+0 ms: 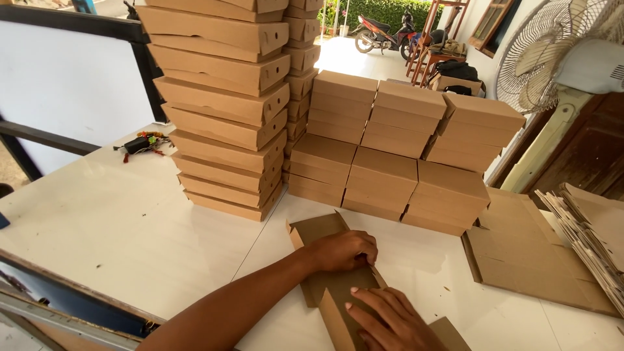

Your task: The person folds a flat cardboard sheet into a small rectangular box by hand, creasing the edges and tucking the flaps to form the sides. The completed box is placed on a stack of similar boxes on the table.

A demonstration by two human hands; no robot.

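At upper left of the frame, a tall stack of folded boxes (pixel 224 110) stands on the white bench (pixel 117 227). At lower centre, the left hand (pixel 343 251) presses flat, fingers together, on an unfolded cardboard blank (pixel 328 227). The right hand (pixel 390 318) presses its fingers together on the blank's near end. Flat cardboard sheets (pixel 526 253) lie at right.

tall stack of brown boxes (pixel 224 110), lower stacks (pixel 396 156) beside it
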